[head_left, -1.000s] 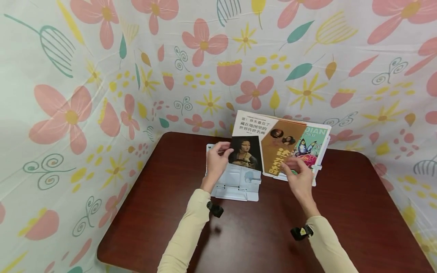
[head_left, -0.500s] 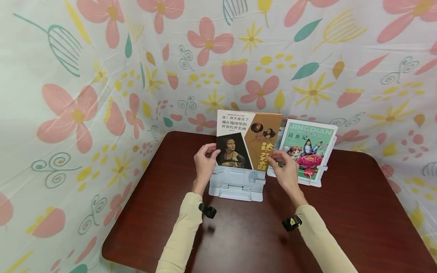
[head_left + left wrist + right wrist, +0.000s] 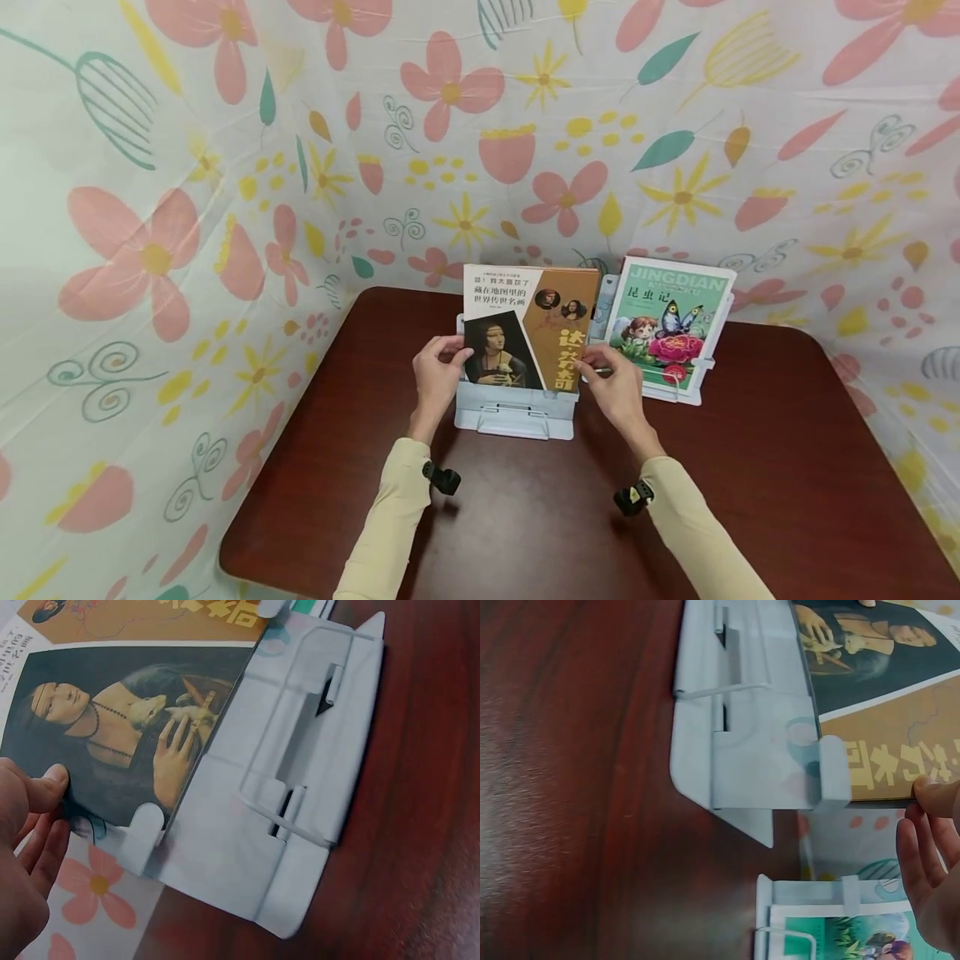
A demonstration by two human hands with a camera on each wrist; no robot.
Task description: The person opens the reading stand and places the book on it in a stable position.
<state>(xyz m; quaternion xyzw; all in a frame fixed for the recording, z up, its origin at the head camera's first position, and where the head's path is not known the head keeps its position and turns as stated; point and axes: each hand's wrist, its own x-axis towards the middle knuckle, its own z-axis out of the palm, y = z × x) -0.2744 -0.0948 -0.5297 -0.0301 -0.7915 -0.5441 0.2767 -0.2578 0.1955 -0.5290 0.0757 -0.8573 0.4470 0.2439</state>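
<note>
A book [image 3: 540, 333] with a white and brown cover and a painted portrait stands between my two hands, leaning back over a pale blue book stand [image 3: 513, 417]. My left hand [image 3: 438, 375] pinches its left edge, thumb on the cover. On the opposite edge, my right hand [image 3: 613, 387] pinches the book the same way. Seen from the left wrist, the book's lower edge is above the stand's base ledge [image 3: 330, 772], and a side clip [image 3: 142, 829] overlaps its cover. Another clip [image 3: 832, 772] sits at the book's lower corner in the right wrist view.
To the right, a second stand [image 3: 701, 379] bears a green book [image 3: 671, 321] with a butterfly and a pink flower on it. Both stands are on a dark red-brown table [image 3: 525, 517]. A flower-patterned cloth [image 3: 450, 167] hangs behind and along the left.
Both hands have carried the book leftward from in front of the green book, then lowered it towards the left stand. The green book's cover has come fully into view.
</note>
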